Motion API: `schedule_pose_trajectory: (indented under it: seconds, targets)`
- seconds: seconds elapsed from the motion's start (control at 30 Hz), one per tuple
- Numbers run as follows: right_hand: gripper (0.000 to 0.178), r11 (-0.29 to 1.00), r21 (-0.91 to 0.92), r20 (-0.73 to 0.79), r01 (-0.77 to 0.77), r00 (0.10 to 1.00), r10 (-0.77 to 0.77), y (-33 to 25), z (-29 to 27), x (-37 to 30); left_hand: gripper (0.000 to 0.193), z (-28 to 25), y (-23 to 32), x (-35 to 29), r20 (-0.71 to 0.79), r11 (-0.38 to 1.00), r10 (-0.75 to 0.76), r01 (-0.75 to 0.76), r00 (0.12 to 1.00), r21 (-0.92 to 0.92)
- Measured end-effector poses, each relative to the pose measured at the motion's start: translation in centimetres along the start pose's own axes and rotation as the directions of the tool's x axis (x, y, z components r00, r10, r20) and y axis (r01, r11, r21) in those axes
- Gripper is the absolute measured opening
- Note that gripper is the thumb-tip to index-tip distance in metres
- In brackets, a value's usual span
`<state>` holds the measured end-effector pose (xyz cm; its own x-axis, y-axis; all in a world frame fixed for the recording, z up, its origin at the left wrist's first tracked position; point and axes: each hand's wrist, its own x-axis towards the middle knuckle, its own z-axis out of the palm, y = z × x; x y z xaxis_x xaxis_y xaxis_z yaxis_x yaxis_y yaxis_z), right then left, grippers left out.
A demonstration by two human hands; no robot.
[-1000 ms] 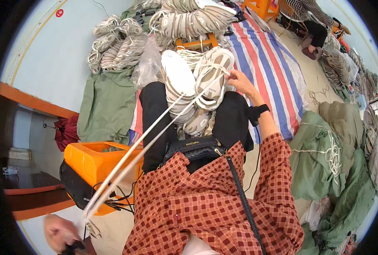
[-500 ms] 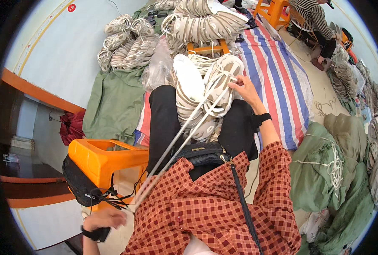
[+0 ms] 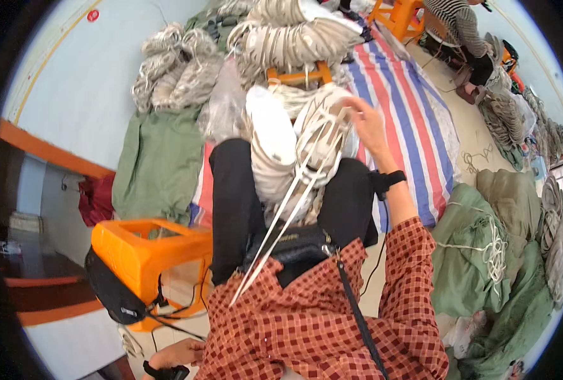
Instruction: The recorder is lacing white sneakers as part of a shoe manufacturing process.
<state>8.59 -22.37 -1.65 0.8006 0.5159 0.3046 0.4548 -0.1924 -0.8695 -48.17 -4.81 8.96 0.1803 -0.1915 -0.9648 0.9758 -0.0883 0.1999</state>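
Between my knees is a stack of white and beige sneakers. A pale shoe (image 3: 270, 123) lies on its left side, and a sneaker (image 3: 322, 149) with loosened laces on its right side. My right hand (image 3: 365, 123) is at the far right edge of that sneaker, fingers bent and slightly blurred, closed on a loop of its shoelace. Two long white lace ends (image 3: 275, 237) run from the sneaker over my lap onto my checked shirt. My left hand (image 3: 179, 353) is low at the left, beside the shirt's edge, with its fingers partly hidden.
An orange stool (image 3: 148, 237) with a black bag (image 3: 107, 288) stands to my left. Ahead are piled sneakers (image 3: 300, 44) and a striped sheet (image 3: 402, 120). Green sacks (image 3: 471, 253) lie to the right. Another person (image 3: 462, 31) sits at the far right.
My left hand has moved down to the shirt's edge, away from the lace ends, which now lie on the shirt. My right hand has shifted slightly up along the sneaker; its laces look looser.
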Motion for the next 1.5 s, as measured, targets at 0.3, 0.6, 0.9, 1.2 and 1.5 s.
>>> schedule_pose_trajectory:
  seconds: [0.3, 0.6, 0.9, 1.2, 1.5]
  targets:
    - [0.011, 0.579, -0.535, 0.591, 0.616, 0.762, -0.265, -0.2, 2.2, 7.2, 0.03, -0.3, 3.4, -0.7, -0.108, 0.997, -0.031, 0.023, 0.994, -0.074]
    - [0.013, 0.767, -0.509, 0.472, 0.39, 0.872, -0.13, -1.6, 0.7, 5.7, 0.034, -2.1, -0.5, 1.0, 0.015, 0.959, 0.011, -0.007, 1.0, -0.282]
    - [0.018, 0.892, -0.369, 0.363, 0.261, 0.924, -0.12, 0.6, 1.8, 5.5, 0.034, -3.3, -4.4, 1.3, 0.026, 0.886, -0.059, 0.065, 0.998, -0.459]
    - [0.032, 0.989, -0.098, 0.265, -0.115, 0.955, 0.137, -0.9, 1.6, 5.1, 0.03, -3.5, -2.4, 2.3, 0.085, 0.871, -0.076, 0.108, 0.993, -0.479]
    - [0.026, 0.929, -0.37, 0.154, 0.007, 0.987, 0.054, 1.1, 2.3, 4.7, 0.02, -3.9, -1.6, 3.6, -0.084, 0.861, 0.014, -0.055, 0.996, -0.506]
